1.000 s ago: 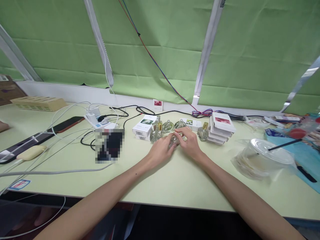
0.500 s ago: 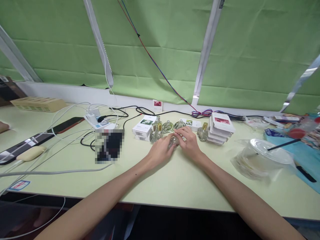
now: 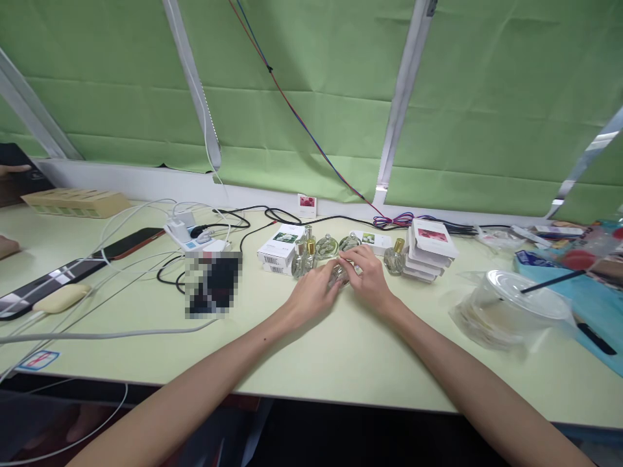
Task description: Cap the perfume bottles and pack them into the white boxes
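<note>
Both my hands meet over a clear glass perfume bottle [image 3: 339, 275] on the pale table. My left hand [image 3: 314, 290] is closed round the bottle's side. The fingers of my right hand [image 3: 367, 275] pinch at the bottle's top, which they hide. Just left of my hands stand perfume bottles with gold necks [image 3: 304, 259], and behind them a round glass bottle [image 3: 326, 246]. Another round bottle [image 3: 349, 242] shows past my right fingers. To the right, a gold-capped bottle [image 3: 394, 257] leans beside a stack of white boxes [image 3: 431, 250].
White boxes with a green picture [image 3: 280, 246] stand behind the left bottles. A power strip [image 3: 195, 240] with cables and a blurred dark object [image 3: 214, 285] lie left. At right are a lidded plastic cup [image 3: 516, 305] and a blue mat [image 3: 601, 318]. Another person's hand [image 3: 7, 246] shows far left.
My hands and the bottle hold nearly the same position. At the far left, another person's hand with a dark object has come into view above the yellow box.
</note>
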### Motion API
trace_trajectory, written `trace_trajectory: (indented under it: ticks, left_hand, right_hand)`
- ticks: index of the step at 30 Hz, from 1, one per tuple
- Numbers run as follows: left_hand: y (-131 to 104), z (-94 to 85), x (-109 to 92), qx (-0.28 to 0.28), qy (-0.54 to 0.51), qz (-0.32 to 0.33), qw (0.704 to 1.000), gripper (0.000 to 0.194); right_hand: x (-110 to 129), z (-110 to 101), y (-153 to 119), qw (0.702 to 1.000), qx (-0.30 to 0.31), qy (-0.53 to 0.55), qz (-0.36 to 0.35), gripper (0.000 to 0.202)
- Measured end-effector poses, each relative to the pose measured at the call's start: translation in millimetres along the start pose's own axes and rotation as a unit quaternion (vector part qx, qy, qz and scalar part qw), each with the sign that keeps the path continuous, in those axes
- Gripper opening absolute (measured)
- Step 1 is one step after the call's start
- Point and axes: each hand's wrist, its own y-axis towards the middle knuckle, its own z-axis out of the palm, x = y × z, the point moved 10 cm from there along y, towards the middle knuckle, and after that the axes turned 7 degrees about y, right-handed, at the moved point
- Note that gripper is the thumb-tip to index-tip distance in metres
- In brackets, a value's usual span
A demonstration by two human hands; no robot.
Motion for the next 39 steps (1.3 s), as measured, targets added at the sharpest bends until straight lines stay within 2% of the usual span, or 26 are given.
trace_trajectory:
  ticks: [17, 28, 33, 39]
  left_hand:
    - [0, 0.3, 0, 0.002, 0.008, 0.001, 1.0, 0.043]
    - [0, 0.1, -2, -0.01, 0.054, 0.0, 0.999, 0.042]
    - [0, -3.3, 0, -0.027, 0.071, -0.015, 0.997, 0.039]
    - [-2, -5.2, 1, -0.019, 0.082, -0.029, 0.996, 0.036]
  right_hand:
    - [-3, 0, 0, 1.0, 0.001, -0.003, 0.008, 0.017]
    - [-1, -1, 1, 1.0, 0.003, -0.013, 0.006, 0.017]
    - [4, -2, 1, 1.0, -0.005, -0.007, -0.005, 0.015]
    - [7, -4, 1, 1.0, -0.017, -0.01, -0.013, 0.016]
